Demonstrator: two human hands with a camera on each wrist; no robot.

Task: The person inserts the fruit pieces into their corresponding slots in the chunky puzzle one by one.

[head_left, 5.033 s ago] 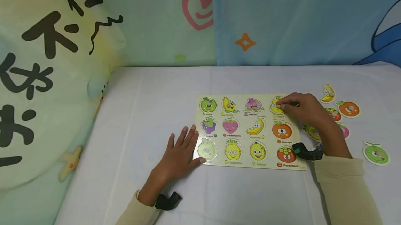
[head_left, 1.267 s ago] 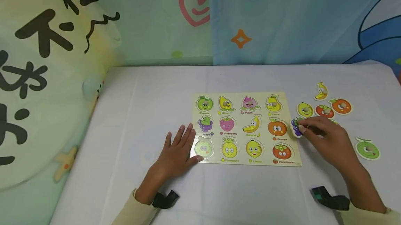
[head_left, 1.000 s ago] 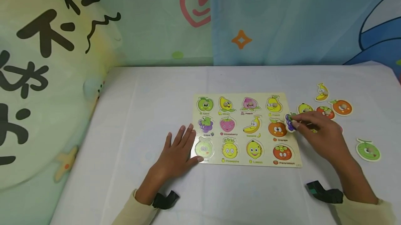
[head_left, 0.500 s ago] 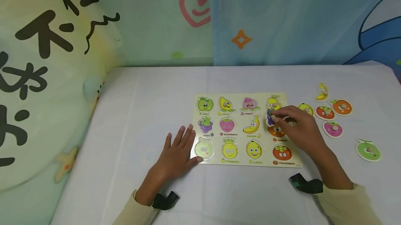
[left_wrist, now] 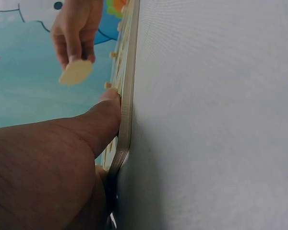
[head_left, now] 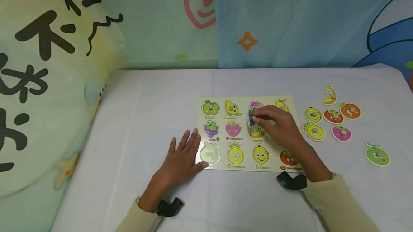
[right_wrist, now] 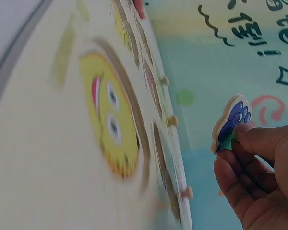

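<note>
Over the third column of the fruit puzzle board, the grape piece hangs in the air, pinched by the right hand, so its fingers are narrow and full. From the fingertips the piece reaches out to the left; its long axis runs roughly far to near in the head view, while in the right wrist view it is tilted, with the green leaf beside the thumb and the purple berries pointing away. As I judge, what matters most is the direction to the printed grapes: they lie to the left and a little nearer to the person, with the printed strawberry between. The left hand is closer to those grapes; it holds nothing, and its straight fingers rest along the left edge of the board. To the right, on the table, lie loose pieces, among them the pineapple piece.
</note>
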